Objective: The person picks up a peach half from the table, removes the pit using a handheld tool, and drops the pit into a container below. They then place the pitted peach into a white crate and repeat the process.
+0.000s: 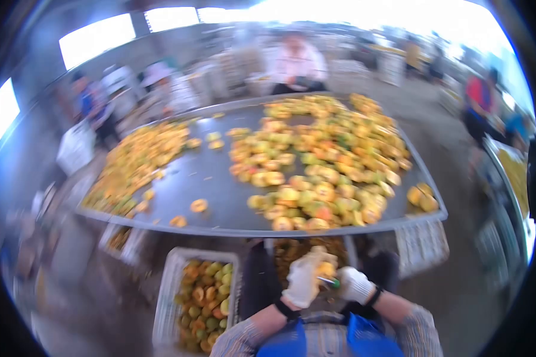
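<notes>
Both of my hands wear white gloves and meet in front of my lap, below the near edge of the metal table (220,231). My left hand (304,279) is closed round a yellow-orange fruit (326,269). Close beside it, my right hand (355,285) is wrapped round a small tool with a green part (336,284), which touches the fruit. Blur hides the tool's tip. Under my hands is a crate of brownish pieces (286,250). On the table lies a large heap of yellow, green and orange fruit (315,196).
A white crate (171,279) of fruit stands on the floor at left. Yellow pieces (143,152) cover the table's left end. Another white crate (421,247) is under the right corner. A person (298,62) sits across the table; other people are at left and right.
</notes>
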A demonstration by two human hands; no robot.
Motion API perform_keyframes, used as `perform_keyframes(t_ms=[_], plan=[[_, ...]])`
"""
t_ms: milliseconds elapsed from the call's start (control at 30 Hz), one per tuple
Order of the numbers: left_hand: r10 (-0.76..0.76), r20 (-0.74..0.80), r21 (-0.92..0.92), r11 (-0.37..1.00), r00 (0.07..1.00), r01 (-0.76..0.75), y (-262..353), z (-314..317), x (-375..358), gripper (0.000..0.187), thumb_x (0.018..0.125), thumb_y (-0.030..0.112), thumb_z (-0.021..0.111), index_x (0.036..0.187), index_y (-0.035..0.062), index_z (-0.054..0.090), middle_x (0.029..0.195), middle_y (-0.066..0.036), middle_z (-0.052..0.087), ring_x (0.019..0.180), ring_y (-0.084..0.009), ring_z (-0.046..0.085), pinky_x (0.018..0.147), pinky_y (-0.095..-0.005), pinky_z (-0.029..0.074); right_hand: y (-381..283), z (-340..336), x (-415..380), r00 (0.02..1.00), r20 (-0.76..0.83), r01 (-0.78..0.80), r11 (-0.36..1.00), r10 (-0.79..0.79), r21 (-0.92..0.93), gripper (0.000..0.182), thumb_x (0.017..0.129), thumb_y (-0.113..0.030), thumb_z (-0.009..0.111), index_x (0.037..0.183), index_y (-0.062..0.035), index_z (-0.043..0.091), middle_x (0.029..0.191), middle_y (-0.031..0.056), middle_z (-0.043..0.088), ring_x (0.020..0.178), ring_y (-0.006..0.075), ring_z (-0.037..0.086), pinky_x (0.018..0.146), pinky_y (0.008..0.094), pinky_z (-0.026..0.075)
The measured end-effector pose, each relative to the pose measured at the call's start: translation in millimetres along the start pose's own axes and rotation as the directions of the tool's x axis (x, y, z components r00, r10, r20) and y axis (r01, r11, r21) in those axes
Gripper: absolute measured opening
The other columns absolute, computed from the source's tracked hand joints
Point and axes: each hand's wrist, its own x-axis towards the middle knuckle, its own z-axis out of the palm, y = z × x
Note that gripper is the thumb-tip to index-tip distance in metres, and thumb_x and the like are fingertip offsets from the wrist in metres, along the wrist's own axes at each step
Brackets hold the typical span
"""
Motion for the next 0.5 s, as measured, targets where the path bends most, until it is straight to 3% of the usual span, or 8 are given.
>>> perform_keyframes(t_ms=[33, 133, 200, 333, 400, 433, 467, 500], plan=[[-0.196, -0.005, -0.146, 0.97, 0.98, 0.194, 6, 3, 3, 0.047, 0.103, 0.042, 0.052, 0.087, 0.0006, 0.069, 0.081, -0.009, 0.067, 0.072, -0.0141, 0.065, 0.065, -0.0261, 0.053, 36, 38, 1, 0.996, -0.046, 0.079, 0.989, -0.074, 0.124, 0.03, 0.079, -0.04, 0.079, 0.085, -0.0114, 0.073, 0.07, 0.0117, 0.069, 0.063, 0.0302, 0.067, 0.062, 0.0402, 0.056], [-0.221, 0.064, -0.146, 0.963, 0.973, 0.229, 5, -5, 15, 0.048, 0.099, 0.045, 0.059, 0.083, 0.0011, 0.07, 0.075, -0.005, 0.067, 0.067, -0.0116, 0.063, 0.06, -0.0238, 0.049, 3, 13, -3, 0.994, 0.104, -0.038, 0.961, 0.01, 0.273, 0.025, 0.081, -0.033, 0.077, 0.091, -0.0097, 0.074, 0.075, 0.013, 0.071, 0.069, 0.0319, 0.07, 0.065, 0.0412, 0.056], [-0.254, 0.007, -0.146, 0.957, 0.967, 0.252, 8, 0, 18, 0.05, 0.096, 0.048, 0.063, 0.081, 0.0016, 0.071, 0.075, -0.003, 0.067, 0.067, -0.0103, 0.062, 0.061, -0.0233, 0.048, -15, 4, 1, 0.991, -0.089, -0.086, 0.984, 0.101, 0.153, 0.024, 0.082, -0.033, 0.075, 0.083, -0.0088, 0.074, 0.072, 0.0151, 0.069, 0.067, 0.0332, 0.069, 0.061, 0.0411, 0.056], [-0.051, -0.108, -0.11, 0.993, 0.993, 0.039, 3, 3, 22, 0.058, 0.099, 0.054, 0.053, 0.093, 0.0007, 0.074, 0.087, -0.008, 0.072, 0.081, -0.0127, 0.065, 0.075, -0.0249, 0.051, -14, 6, 18, 0.934, -0.315, -0.174, 0.985, 0.166, 0.005, 0.026, 0.081, -0.033, 0.075, 0.078, -0.0079, 0.074, 0.066, 0.0152, 0.068, 0.063, 0.0325, 0.069, 0.057, 0.0423, 0.055], [-0.096, -0.085, -0.026, 0.995, 0.992, 0.094, 15, -3, 23, 0.072, 0.099, 0.063, 0.043, 0.099, -0.0031, 0.072, 0.093, -0.013, 0.073, 0.085, -0.0174, 0.067, 0.08, -0.0285, 0.053, -31, 6, 18, 0.948, -0.133, -0.28, 0.956, 0.291, 0.093, 0.027, 0.083, -0.036, 0.074, 0.075, -0.0105, 0.072, 0.063, 0.0116, 0.067, 0.058, 0.0301, 0.068, 0.054, 0.0439, 0.055], [0.027, -0.044, -0.032, 0.999, 0.999, -0.029, 0, -11, 25, 0.076, 0.099, 0.064, 0.039, 0.097, -0.0049, 0.071, 0.093, -0.016, 0.072, 0.085, -0.0224, 0.069, 0.081, -0.0337, 0.056, -31, 13, 17, 0.99, -0.06, -0.121, 0.99, 0.125, 0.071, 0.03, 0.086, -0.04, 0.069, 0.08, -0.0111, 0.072, 0.066, 0.0116, 0.068, 0.058, 0.0321, 0.067, 0.056, 0.0433, 0.054], [-0.038, 0.038, -0.282, 0.958, 0.999, 0.047, 5, -13, 23, 0.068, 0.105, 0.053, 0.032, 0.101, -0.0012, 0.072, 0.093, -0.014, 0.072, 0.081, -0.0193, 0.068, 0.082, -0.031, 0.054, -23, 31, 16, 0.993, -0.11, 0.047, 0.991, -0.033, 0.122, 0.031, 0.089, -0.041, 0.065, 0.086, -0.011, 0.073, 0.069, 0.0125, 0.069, 0.062, 0.033, 0.067, 0.059, 0.044, 0.055], [-0.092, 0.041, -0.276, 0.956, 0.995, 0.1, 9, -18, 22, 0.064, 0.107, 0.05, 0.032, 0.103, -0.0019, 0.07, 0.095, -0.017, 0.072, 0.08, -0.0221, 0.069, 0.083, -0.0347, 0.057, -13, 41, 17, 0.998, -0.042, 0.053, 0.988, -0.048, 0.145, 0.031, 0.089, -0.042, 0.064, 0.088, -0.0124, 0.073, 0.074, 0.0129, 0.07, 0.066, 0.0335, 0.068, 0.063, 0.0447, 0.055]])
